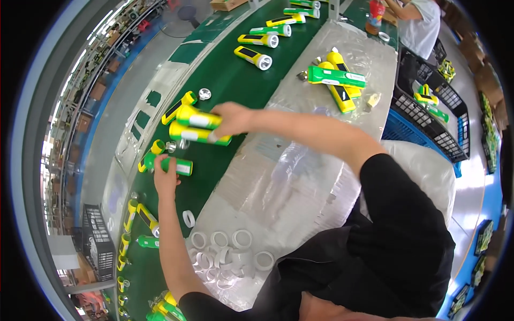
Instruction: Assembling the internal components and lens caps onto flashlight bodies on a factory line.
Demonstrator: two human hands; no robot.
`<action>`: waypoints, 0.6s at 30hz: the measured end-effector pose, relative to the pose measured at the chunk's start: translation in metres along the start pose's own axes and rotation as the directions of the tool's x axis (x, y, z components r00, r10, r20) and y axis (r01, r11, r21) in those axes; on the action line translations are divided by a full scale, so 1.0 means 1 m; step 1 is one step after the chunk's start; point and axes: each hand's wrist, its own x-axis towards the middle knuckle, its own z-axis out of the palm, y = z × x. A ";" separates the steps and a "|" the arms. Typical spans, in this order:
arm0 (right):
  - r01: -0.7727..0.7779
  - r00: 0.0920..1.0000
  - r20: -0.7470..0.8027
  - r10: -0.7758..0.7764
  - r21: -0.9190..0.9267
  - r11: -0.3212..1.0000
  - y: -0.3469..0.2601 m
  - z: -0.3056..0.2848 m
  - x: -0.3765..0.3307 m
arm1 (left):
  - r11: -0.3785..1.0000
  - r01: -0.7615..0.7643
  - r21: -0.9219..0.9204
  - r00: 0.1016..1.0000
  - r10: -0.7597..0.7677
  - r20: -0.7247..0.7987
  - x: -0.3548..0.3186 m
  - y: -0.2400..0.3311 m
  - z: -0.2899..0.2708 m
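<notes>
My right hand point(233, 120), its arm stretched across the bench, is closed round the ends of two yellow flashlights: an upper flashlight point(197, 117) and a lower flashlight point(188, 132). They lie side by side over the green belt. Nearer to me, my left hand point(167, 176) grips a green flashlight point(183, 167), with fingers wrapped over its body. Beside these stand another yellow flashlight point(172, 112) and a small silver reflector cup point(204, 94). A second silver cup point(171, 146), partly hidden, sits between my hands.
A row of flashlights point(257, 56) lies along the far belt point(225, 75). White rings point(242, 238) are heaped on the plastic-covered bench point(267, 176). Green and yellow flashlights point(336, 78) are piled at the right, near a black crate point(458, 125). A co-worker point(420, 27) is at the far right.
</notes>
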 end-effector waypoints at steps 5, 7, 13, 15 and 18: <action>-0.006 0.941 -0.335 0.052 0.137 0.991 0.029 -0.138 -0.113 | 0.959 -0.154 -0.239 0.958 0.204 0.201 -0.041 0.118 0.068; -0.112 0.847 -0.523 0.094 -0.002 0.994 0.050 -0.187 -0.145 | 0.901 -0.200 -0.384 0.902 0.323 0.287 -0.061 0.164 0.102; -0.512 0.624 -0.770 0.135 -0.271 0.815 0.170 -0.274 -0.205 | 0.826 -0.229 -0.516 0.764 0.481 0.430 -0.091 0.245 0.231; -0.548 0.622 -0.767 0.158 -0.282 0.788 0.194 -0.283 -0.212 | 0.855 -0.263 -0.448 0.767 0.467 0.440 -0.098 0.257 0.257; -0.614 0.644 -0.728 0.237 -0.307 0.727 0.216 -0.289 -0.211 | 0.886 -0.249 -0.391 0.789 0.420 0.449 -0.102 0.261 0.289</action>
